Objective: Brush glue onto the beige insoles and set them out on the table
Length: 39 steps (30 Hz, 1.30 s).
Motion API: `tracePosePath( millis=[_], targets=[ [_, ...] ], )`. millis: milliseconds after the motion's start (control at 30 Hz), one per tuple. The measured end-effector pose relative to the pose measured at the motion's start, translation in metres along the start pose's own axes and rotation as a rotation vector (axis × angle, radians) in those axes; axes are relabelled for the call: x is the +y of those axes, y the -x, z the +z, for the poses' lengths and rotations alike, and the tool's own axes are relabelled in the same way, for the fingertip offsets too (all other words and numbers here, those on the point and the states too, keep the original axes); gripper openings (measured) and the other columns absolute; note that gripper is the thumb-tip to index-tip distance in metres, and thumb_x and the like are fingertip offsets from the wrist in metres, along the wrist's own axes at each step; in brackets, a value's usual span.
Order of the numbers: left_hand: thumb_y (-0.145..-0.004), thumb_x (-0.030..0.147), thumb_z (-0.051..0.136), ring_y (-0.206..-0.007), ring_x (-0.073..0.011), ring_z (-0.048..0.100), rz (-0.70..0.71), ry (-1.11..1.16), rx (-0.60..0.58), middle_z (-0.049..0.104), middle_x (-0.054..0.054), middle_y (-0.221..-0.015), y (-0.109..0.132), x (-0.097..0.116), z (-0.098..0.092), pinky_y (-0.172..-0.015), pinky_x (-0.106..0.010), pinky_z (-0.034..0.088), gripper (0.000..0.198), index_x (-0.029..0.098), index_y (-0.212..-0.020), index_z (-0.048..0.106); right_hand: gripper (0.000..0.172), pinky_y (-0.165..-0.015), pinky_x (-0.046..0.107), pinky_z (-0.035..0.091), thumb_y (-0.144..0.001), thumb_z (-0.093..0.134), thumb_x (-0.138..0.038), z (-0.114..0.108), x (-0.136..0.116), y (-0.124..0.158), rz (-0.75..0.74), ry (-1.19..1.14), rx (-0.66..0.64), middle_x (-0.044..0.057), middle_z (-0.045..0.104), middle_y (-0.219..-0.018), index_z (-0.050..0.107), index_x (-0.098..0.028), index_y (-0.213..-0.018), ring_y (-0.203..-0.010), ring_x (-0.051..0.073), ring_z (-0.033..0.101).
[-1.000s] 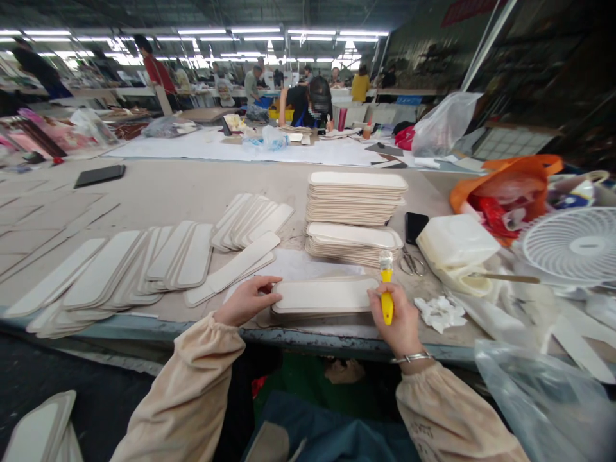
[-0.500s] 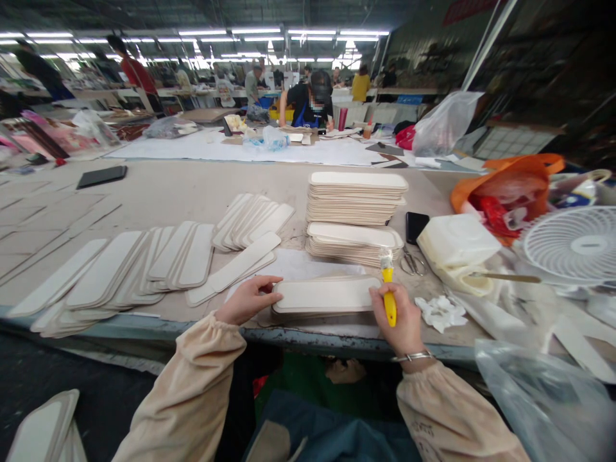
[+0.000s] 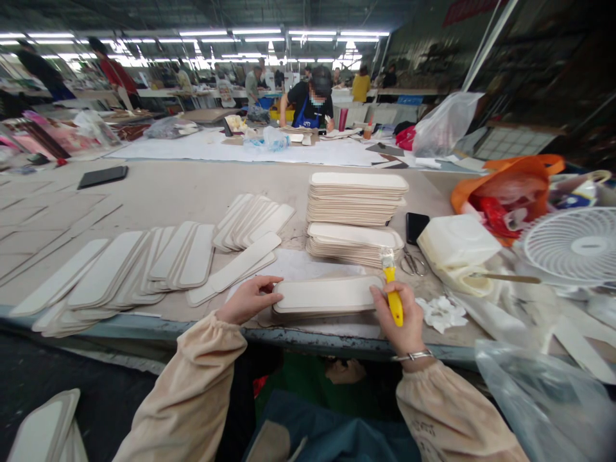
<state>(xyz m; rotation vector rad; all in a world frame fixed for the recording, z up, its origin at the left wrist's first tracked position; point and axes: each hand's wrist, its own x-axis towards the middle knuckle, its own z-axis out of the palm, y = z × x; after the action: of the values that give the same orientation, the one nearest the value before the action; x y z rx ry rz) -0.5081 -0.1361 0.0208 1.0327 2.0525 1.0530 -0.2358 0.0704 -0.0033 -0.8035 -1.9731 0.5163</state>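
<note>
A low stack of cream, rounded-end flat panels [image 3: 327, 295] lies at the table's near edge. My left hand [image 3: 248, 299] rests on the stack's left end, fingers curled against it. At the right end my right hand [image 3: 400, 323] is closed around a yellow-handled brush [image 3: 393, 292], bristles pointing away from me, while its fingers also touch the stack. Two taller stacks of the same panels [image 3: 356, 199] stand just behind.
Rows of overlapping panels [image 3: 144, 266] are spread to the left. At the right sit a black phone [image 3: 414, 226], scissors [image 3: 411, 262], a white tub [image 3: 457, 247], crumpled tissue [image 3: 440, 312], a white fan [image 3: 575, 247] and an orange bag [image 3: 505, 186]. Other people work at tables beyond.
The brush has tilted slightly rightward in my right hand. My left hand stays on the stack. A person in red at the back has walked left.
</note>
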Motion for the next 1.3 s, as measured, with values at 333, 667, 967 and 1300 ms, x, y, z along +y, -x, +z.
tracePosePath(
  millis=[333,667,967,1300],
  targets=[
    [-0.070,0.047,0.070,-0.081,-0.0198,0.057,-0.003,-0.002,0.004,0.061,-0.004,-0.085,0.0013,0.0036,0.0000,-0.077,-0.033,0.047,0.060,0.012,-0.117,0.067,0.021,-0.047,0.020,0.037,-0.087,0.065,-0.038,-0.0019,-0.0024,0.0005,-0.024,-0.063,-0.010,-0.004,0.055,-0.069,0.053,-0.022,-0.086,-0.046,0.008,0.044],
    [-0.070,0.047,0.069,-0.082,-0.0200,0.057,0.006,-0.026,0.009,0.063,-0.005,-0.086,0.0015,0.0059,-0.0005,-0.077,-0.033,0.047,0.059,0.011,-0.117,0.068,0.022,-0.045,0.021,0.036,-0.088,0.063,-0.041,-0.0012,-0.0036,-0.0008,0.018,-0.050,-0.040,-0.007,0.050,-0.060,0.053,-0.022,-0.085,-0.043,0.009,0.041],
    [-0.069,0.047,0.070,-0.082,-0.0197,0.057,-0.006,0.007,0.016,0.062,-0.004,-0.086,0.0027,0.0067,0.0000,-0.078,-0.033,0.047,0.060,0.011,-0.116,0.068,0.022,-0.045,0.021,0.037,-0.087,0.062,-0.041,-0.0006,-0.0032,0.0003,0.039,-0.049,-0.045,-0.007,0.049,-0.059,0.053,-0.022,-0.085,-0.043,0.009,0.043],
    [-0.070,0.047,0.070,-0.083,-0.0198,0.058,-0.001,0.008,0.009,0.062,-0.004,-0.086,0.0033,0.0067,0.0000,-0.080,-0.033,0.047,0.058,0.012,-0.116,0.068,0.027,-0.050,0.023,0.043,-0.086,0.060,-0.048,0.0009,0.0005,0.0003,0.080,-0.020,-0.070,-0.002,0.057,-0.067,0.056,-0.021,-0.088,-0.049,0.012,0.049]
  ],
)
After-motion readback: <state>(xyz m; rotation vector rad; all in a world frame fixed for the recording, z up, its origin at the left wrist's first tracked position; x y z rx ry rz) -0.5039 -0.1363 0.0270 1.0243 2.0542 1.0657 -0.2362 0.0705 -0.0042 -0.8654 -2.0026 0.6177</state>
